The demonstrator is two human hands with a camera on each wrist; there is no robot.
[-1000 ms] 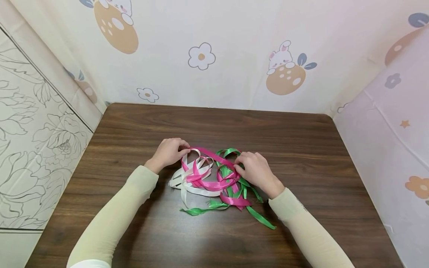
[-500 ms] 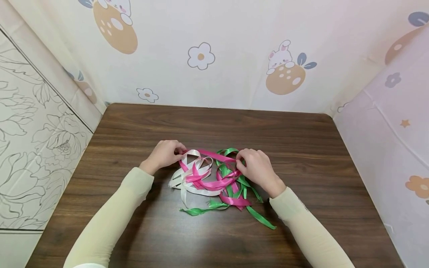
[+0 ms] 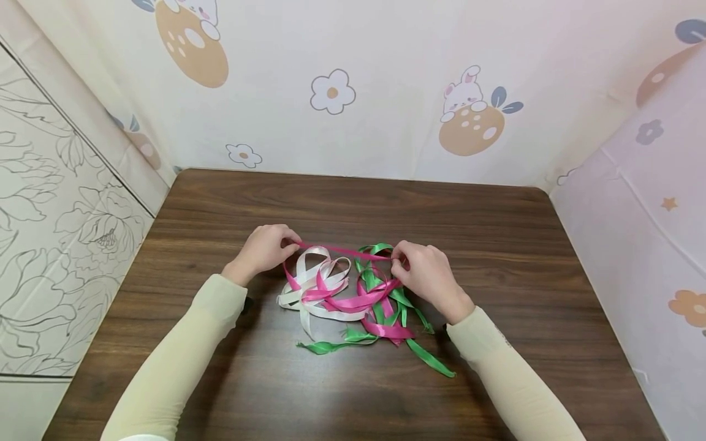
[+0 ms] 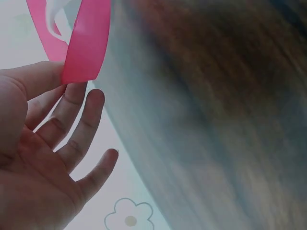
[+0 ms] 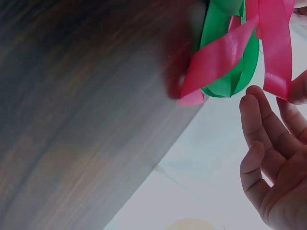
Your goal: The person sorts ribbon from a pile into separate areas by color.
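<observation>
A pink ribbon (image 3: 345, 250) is stretched nearly straight between the two hands, above a loose tangle of ribbons. My left hand (image 3: 267, 247) pinches it between thumb and index finger; in the left wrist view the ribbon (image 4: 87, 45) hangs over the thumb tip and the other fingers spread apart. My right hand (image 3: 423, 271) pinches the same ribbon (image 5: 277, 52) at its right end, thumb against index finger. Below, a white ribbon (image 3: 306, 264) lies looped at the left, and green ribbon (image 3: 428, 358) lies at the right, with more pink crossing both.
The tangle lies on a dark wood-grain table (image 3: 353, 392). A patterned curtain (image 3: 386, 86) hangs behind the table's back edge and along the right side. A white panel with line-drawn flowers (image 3: 66, 226) stands on the left.
My left hand has moved left with the pink ribbon, and my right hand has shifted slightly right and up. The pink stretch between them is longer and straighter.
</observation>
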